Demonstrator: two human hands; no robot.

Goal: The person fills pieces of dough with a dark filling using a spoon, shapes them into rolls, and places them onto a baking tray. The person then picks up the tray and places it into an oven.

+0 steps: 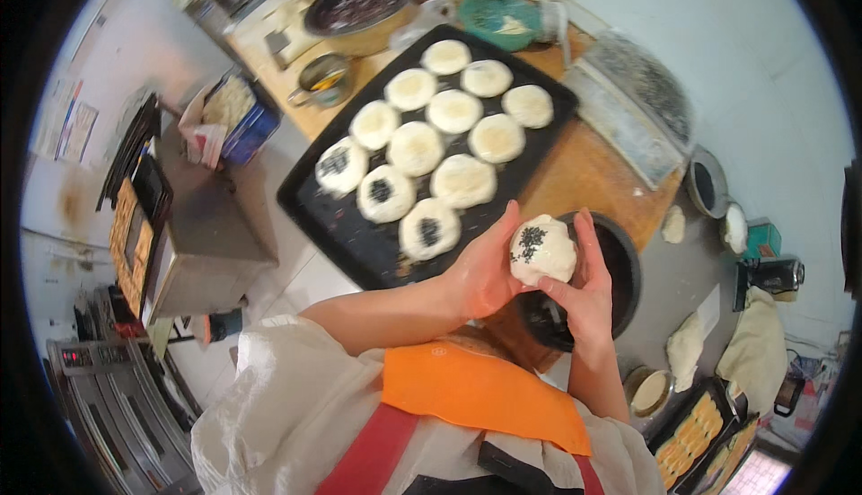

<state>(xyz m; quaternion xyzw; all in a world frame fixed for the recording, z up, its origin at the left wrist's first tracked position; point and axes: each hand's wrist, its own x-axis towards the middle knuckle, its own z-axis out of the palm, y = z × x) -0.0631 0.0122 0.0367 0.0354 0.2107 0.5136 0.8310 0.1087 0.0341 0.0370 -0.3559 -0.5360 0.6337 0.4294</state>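
Note:
My left hand [485,270] and my right hand [584,288] are closed around a round dough piece [540,252] with black seeds on its top, held over a dark bowl [612,242]. Just beyond them, a black baking tray [319,236] lies on the wooden worktop [561,167], bearing several pale, flattened dough rounds [413,146]. The three nearest my side of the tray, including one at the bottom [429,225], carry patches of black seeds; the others look plain.
At the back stand a bowl of dark filling [359,10], a green basin [494,28] and a metal cup [325,77]. A floury metal tray [642,118] lies right. Left are a steel cabinet [215,225] and an oven [117,405]; lower right, filled trays [691,432].

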